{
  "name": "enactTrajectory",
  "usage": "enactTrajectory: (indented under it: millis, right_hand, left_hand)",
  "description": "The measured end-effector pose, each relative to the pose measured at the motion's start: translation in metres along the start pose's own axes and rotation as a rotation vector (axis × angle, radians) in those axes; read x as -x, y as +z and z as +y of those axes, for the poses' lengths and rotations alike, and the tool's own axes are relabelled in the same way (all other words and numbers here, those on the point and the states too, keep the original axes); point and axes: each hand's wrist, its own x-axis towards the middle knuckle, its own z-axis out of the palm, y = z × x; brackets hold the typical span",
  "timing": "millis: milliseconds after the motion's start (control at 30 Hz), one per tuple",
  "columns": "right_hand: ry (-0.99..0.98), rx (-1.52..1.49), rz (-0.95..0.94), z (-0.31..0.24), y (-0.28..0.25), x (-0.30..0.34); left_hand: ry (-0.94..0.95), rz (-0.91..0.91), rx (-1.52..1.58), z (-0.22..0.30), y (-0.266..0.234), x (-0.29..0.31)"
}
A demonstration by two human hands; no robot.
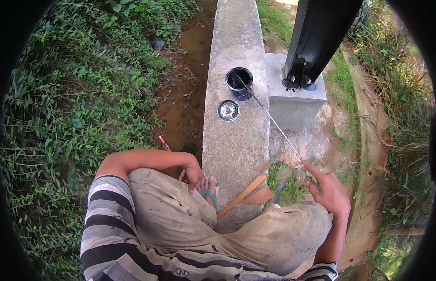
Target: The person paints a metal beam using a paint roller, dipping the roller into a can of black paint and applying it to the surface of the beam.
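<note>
Soft outdoor daylight brightens the scene; its direction is unclear. Shadow deepens inside the open, dark cylindrical metal can [240,95]. The round silvery metal lid [228,111] shows bright reflections, and the glossy black metal post [316,40] a faint sheen. The middle looks fairly crisp; the tall green-brown grass [405,112] smears toward the right, inside a black fisheye border.

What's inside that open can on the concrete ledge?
The can shows a dark interior, and the far end of a thin rod, held in the right hand, reaches into it. The can's bottom and any contents' depth cannot be seen.
</note>
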Motion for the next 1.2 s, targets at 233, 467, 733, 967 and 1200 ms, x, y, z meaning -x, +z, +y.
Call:
enactTrajectory:
  millis: [233,467,733,967,1200]
  right_hand:
    - [-0.176,0.120,0.073,-0.010,-0.047,-0.013]
    - [-0.024,-0.117,0.061,-0.016,-0.059,0.018]
    - [-0.091,-0.194,0.170,0.005,-0.027,0.030]
    - [-0.065,0.279,0.173,-0.021,-0.039,0.014]
    - [-0.077,0.542,0.232,-0.036,-0.057,0.004]
  left_hand:
    - [0.015,-0.005,0.016,0.007,0.002,0.009]
    - [-0.005,0.049,-0.005,0.016,0.008,0.014]
    - [0.013,0.008,-0.004,0.014,0.006,0.015]
    - [0.011,0.008,-0.013,0.011,0.001,0.008]
    - [0.023,0.012,-0.031,0.006,0.001,0.002]
